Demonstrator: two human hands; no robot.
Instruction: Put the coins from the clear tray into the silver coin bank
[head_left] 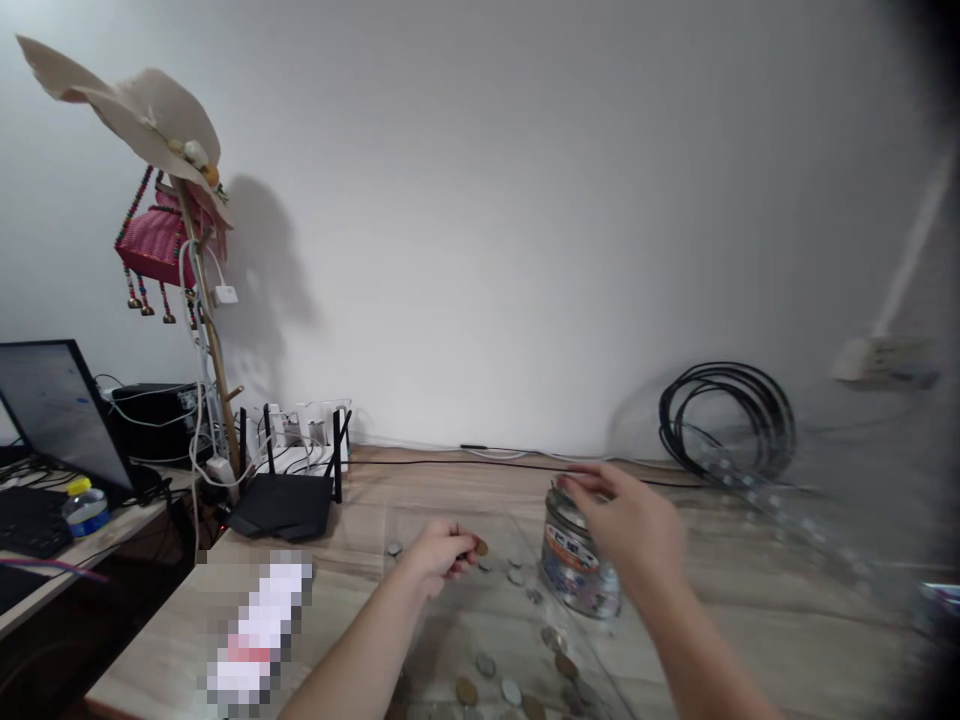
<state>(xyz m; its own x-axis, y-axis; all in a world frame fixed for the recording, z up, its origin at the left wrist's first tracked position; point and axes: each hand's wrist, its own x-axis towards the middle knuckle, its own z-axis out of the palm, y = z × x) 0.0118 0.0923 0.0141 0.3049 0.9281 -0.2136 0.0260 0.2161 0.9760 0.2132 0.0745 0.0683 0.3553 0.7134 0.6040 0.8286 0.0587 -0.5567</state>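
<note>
- A brown coin (482,548), low in the frame just right of centre, is pinched at the fingertips of the left hand (442,550), its fingers curled in.
- More coins (486,664) lie scattered on a clear sheet (514,620), bottom centre.
- Right of them stands a tin (574,565); the right hand (626,520) arches at its top, fingers narrowly bent; I can't tell whether they grip anything.

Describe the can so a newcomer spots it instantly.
Below the pale wall runs a wooden table. On it, beside the scattered coins, stands the can, the right hand at its top. Unlike the flat coins, it is a tall cylinder with colourful print.
</note>
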